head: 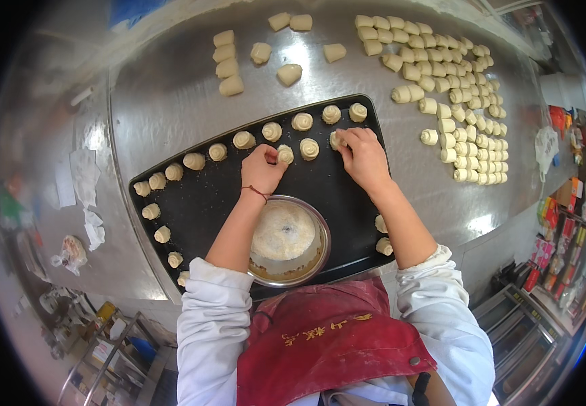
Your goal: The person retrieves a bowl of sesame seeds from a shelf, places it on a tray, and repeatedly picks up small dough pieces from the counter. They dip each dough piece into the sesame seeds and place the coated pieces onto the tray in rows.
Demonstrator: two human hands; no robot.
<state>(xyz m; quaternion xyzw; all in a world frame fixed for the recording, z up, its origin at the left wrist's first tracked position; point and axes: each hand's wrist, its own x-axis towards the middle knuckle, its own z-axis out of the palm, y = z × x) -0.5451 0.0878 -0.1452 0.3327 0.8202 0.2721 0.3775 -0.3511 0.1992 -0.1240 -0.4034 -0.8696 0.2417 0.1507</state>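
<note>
With thumb and fingers, my left hand (263, 170) grips a small spiral dough roll (285, 154) over the black baking tray (201, 218). My right hand (366, 155) pinches another dough roll (335, 140) near the tray's upper right; the fingers cover much of it. Between the hands one spiral roll (309, 149) rests on the tray. A line of rolls (244, 140) runs along the far edge and down the left side. On the tray's near part stands a round metal bowl (325, 238) with pale granular stuff (285, 231) in it, close by my left forearm.
The tray lies on a steel worktable (171, 91). Many dough pieces (435, 68) stand in rows at the right, several more (227, 68) at the back left. Torn paper (85, 177) and a plastic bag (72, 254) lie at the left. Shelves with packages (552, 238) stand at the far right.
</note>
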